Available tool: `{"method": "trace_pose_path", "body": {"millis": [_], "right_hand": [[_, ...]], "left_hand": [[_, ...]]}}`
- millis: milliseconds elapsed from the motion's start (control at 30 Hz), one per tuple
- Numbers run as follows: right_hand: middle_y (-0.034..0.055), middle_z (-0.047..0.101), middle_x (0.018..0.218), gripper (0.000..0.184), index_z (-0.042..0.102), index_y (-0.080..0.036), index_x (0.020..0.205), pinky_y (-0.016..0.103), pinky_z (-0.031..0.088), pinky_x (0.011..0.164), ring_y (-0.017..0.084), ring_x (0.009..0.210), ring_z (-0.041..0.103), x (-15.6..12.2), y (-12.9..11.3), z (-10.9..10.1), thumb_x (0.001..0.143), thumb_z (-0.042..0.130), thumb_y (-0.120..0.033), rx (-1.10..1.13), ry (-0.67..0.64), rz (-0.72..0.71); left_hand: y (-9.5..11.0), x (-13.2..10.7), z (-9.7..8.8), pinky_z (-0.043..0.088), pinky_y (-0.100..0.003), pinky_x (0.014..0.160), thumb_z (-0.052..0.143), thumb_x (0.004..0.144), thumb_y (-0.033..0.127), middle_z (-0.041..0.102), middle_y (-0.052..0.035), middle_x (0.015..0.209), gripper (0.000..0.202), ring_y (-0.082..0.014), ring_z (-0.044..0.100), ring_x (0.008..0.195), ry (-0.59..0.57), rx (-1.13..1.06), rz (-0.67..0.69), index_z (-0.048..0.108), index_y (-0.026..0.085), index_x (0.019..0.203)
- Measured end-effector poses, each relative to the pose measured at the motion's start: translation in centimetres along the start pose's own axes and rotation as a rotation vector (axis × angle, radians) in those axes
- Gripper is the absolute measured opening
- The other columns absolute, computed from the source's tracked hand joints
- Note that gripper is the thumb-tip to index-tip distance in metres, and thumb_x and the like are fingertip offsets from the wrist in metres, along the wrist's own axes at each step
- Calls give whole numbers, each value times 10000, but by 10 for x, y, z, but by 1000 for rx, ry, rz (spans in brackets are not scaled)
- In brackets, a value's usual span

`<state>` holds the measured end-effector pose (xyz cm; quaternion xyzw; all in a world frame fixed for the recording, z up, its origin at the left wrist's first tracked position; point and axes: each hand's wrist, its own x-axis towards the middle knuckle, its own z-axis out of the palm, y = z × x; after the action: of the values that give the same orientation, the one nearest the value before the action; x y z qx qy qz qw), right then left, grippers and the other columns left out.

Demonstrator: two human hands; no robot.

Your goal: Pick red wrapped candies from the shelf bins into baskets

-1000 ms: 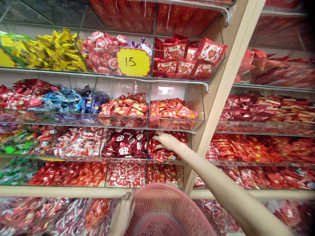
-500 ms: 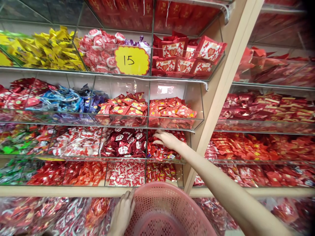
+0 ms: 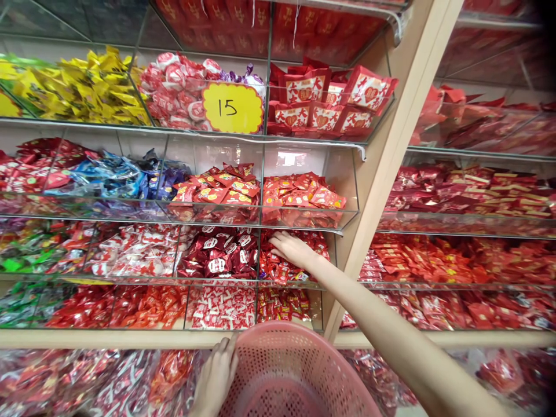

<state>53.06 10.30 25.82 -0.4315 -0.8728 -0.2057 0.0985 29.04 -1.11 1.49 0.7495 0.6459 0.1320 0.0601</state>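
My right hand (image 3: pixel 292 249) reaches into a clear compartment of small red wrapped candies (image 3: pixel 282 271). Its fingers are stretched out over the candies, with nothing visible in the grasp; the fingertips partly blend into the wrappers. Below, my left hand (image 3: pixel 220 368) grips the left rim of a pink perforated plastic basket (image 3: pixel 286 347), its thumb side against the basket wall. The basket is tilted toward me, and no goods show in the visible part. Dark red candies with white labels (image 3: pixel 219 258) fill the compartment left of my right hand.
Clear dividers and front panels (image 3: pixel 304 217) bound the compartments. Orange-red packets (image 3: pixel 304 191) lie on the shelf above my right hand. A slanted wooden post (image 3: pixel 382 150) stands at the right. A yellow tag (image 3: pixel 233 108) reads 15. Bagged candies (image 3: pixel 125 382) lie under the wooden ledge (image 3: pixel 108 338).
My right hand has shifted very slightly downward among the red candies. The left hand and the basket stay nearly where they were.
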Motion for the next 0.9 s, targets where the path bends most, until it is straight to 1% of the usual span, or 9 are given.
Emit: {"method": "trace_pose_path", "body": {"millis": [167, 367, 500, 600, 633, 700, 733, 800, 900], "right_hand": [[111, 539, 1125, 336, 497, -153, 1128, 352, 391, 891, 211, 1045, 470, -1, -1, 2, 917, 305, -331, 17, 113, 38], [94, 554, 1085, 350, 470, -181, 1178, 346, 388, 815, 216, 972, 464, -4, -14, -6, 930, 235, -256, -73, 144, -34], [111, 550, 1121, 344, 462, -178, 1200, 356, 379, 836, 212, 1000, 460, -18, -23, -16, 927, 261, -237, 57, 216, -77], [111, 558, 1135, 330, 475, -179, 1195, 371, 368, 885, 209, 1037, 464, -41, -41, -20, 907, 361, -295, 389, 388, -18], [100, 565, 1127, 329, 484, -191, 1184, 373, 364, 902, 203, 1039, 473, -50, -50, -20, 894, 398, -320, 554, 459, 52], [73, 592, 1076, 316, 518, -211, 1128, 361, 373, 905, 186, 1005, 509, -68, -68, -20, 867, 446, -373, 956, 571, 276], [59, 608, 1044, 311, 532, -215, 1099, 344, 389, 886, 175, 974, 531, -77, -77, -19, 859, 453, -396, 1192, 568, 390], [38, 630, 995, 323, 544, -222, 1071, 306, 421, 830, 153, 919, 561, -91, -90, -18, 840, 474, -435, 1632, 460, 566], [25, 634, 971, 352, 542, -228, 1073, 256, 439, 748, 130, 861, 576, -107, -101, -15, 801, 535, -452, 2013, 290, 710]], "left_hand": [[1, -1, -1, 416, -305, 967, 299, 865, 221, 528, -50, 1273, 463, -166, 485, 1175, 20, 0, 9, 402, 244, 1316], [1, -1, -1, 409, -298, 964, 298, 867, 212, 518, -53, 1282, 472, -164, 480, 1175, 3, -9, 3, 378, 244, 1331], [0, -1, -1, 395, -312, 976, 281, 875, 221, 512, -62, 1286, 472, -171, 475, 1178, 1, 3, 1, 365, 238, 1339], [1, -1, -3, 396, -321, 969, 280, 877, 225, 509, -67, 1286, 467, -177, 483, 1166, -11, 17, -5, 369, 240, 1336], [2, -1, -4, 399, -319, 961, 285, 876, 227, 511, -66, 1282, 465, -178, 487, 1160, -12, 22, -9, 372, 245, 1333], [3, -1, -4, 402, -310, 948, 292, 876, 232, 519, -62, 1268, 462, -174, 494, 1148, -6, 28, -8, 373, 253, 1329], [4, -2, -5, 403, -304, 942, 293, 876, 234, 524, -59, 1259, 460, -171, 497, 1141, -1, 29, -4, 371, 257, 1330], [5, -2, -5, 406, -290, 930, 292, 878, 238, 533, -55, 1241, 460, -163, 506, 1126, 6, 29, 9, 363, 261, 1332], [7, -2, -6, 412, -288, 919, 295, 877, 237, 535, -59, 1236, 461, -165, 513, 1115, 11, 30, 18, 363, 255, 1333]]}}
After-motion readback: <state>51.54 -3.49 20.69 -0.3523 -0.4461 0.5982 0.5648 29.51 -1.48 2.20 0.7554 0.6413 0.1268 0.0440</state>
